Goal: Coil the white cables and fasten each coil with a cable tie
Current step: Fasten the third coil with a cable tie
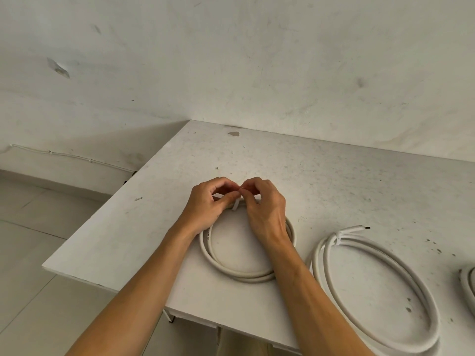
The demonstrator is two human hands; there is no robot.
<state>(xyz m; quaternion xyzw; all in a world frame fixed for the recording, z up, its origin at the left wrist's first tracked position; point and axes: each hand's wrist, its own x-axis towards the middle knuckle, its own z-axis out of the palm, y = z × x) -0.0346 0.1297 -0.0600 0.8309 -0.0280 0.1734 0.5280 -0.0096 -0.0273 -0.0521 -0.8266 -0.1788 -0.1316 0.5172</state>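
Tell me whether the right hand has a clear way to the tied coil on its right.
Probably yes. The tied coil lies on the table beside the right hand, with nothing between. But that hand is pinching the cable tie on the near coil, so it must let go first.

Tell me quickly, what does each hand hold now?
Left hand: pinches thin white plastic cable tie.
Right hand: pinches the same tie.
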